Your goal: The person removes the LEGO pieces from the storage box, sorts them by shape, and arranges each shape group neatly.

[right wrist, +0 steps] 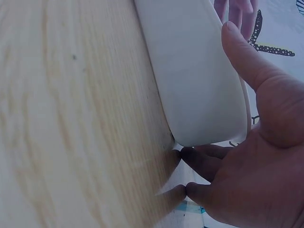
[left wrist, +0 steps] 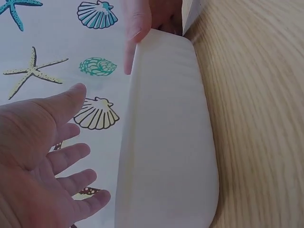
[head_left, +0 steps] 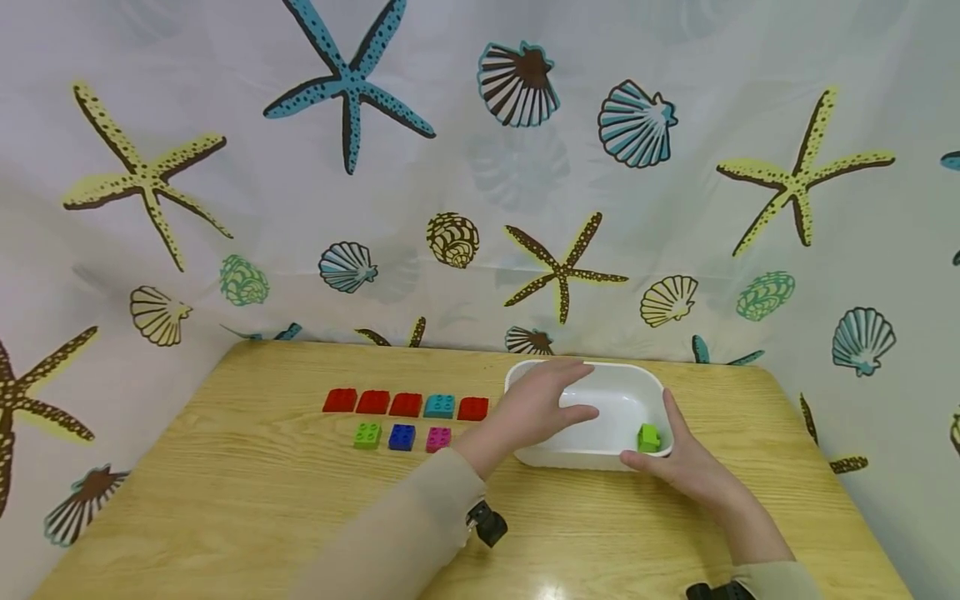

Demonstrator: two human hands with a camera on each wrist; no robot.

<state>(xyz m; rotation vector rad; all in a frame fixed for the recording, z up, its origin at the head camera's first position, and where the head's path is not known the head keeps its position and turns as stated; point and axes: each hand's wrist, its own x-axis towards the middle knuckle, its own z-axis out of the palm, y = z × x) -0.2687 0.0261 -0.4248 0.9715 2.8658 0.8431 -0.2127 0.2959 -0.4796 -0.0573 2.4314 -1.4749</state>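
Note:
A white plastic tub (head_left: 570,459) stands on the table with one lime-green toy brick (head_left: 648,438) in its front right corner. My left hand (head_left: 528,408) hovers over the tub's left part, fingers spread and holding nothing. In the left wrist view that hand (left wrist: 38,156) is apart from the tub wall (left wrist: 166,133). At the tub's right end my right hand (head_left: 693,467) holds the corner, thumb at the front rim. The right wrist view has its thumb (right wrist: 242,54) against the tub and the other fingers round the end, partly hidden.
Left of the tub is a back row of red bricks (head_left: 406,405) with a teal brick (head_left: 439,407) among them. Before it sit a lime-green (head_left: 367,435), a blue (head_left: 402,437) and a pink brick (head_left: 438,439). A patterned curtain (head_left: 450,317) hangs behind the wooden table (head_left: 225,500).

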